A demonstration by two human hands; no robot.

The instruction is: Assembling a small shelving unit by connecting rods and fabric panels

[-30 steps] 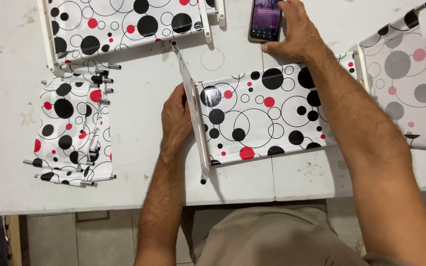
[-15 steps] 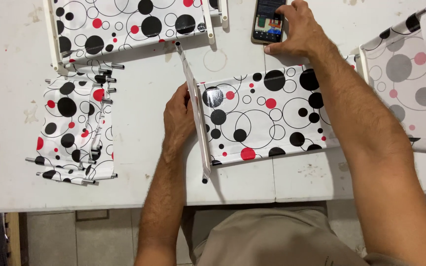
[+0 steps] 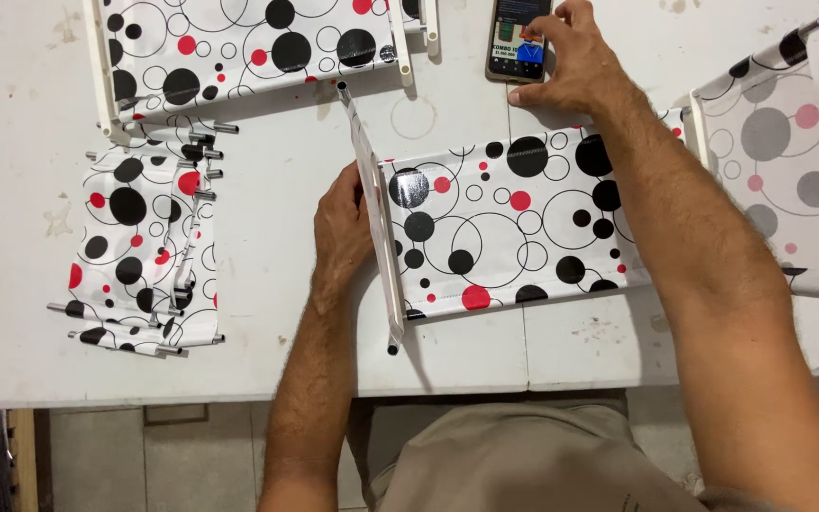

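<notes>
A white fabric panel [image 3: 509, 223] with black and red circles lies flat on the white table [image 3: 267, 237]. Along its left edge runs a thin metal rod [image 3: 372, 204] in a white sleeve. My left hand [image 3: 343, 228] rests on that rod, fingers curled over it. My right hand [image 3: 571, 57] reaches to the far edge and lies on a smartphone [image 3: 518, 43] with a lit screen, its fingers touching the phone.
A stack of folded dotted panels with rods [image 3: 139, 251] lies at the left. Another dotted panel [image 3: 248, 47] is spread at the top left. At the right lies a panel [image 3: 774, 152] with greyish faded dots. The table's front edge runs near my lap.
My right hand has shifted slightly on the phone, and the view has moved a little. My left hand stays on the rod.
</notes>
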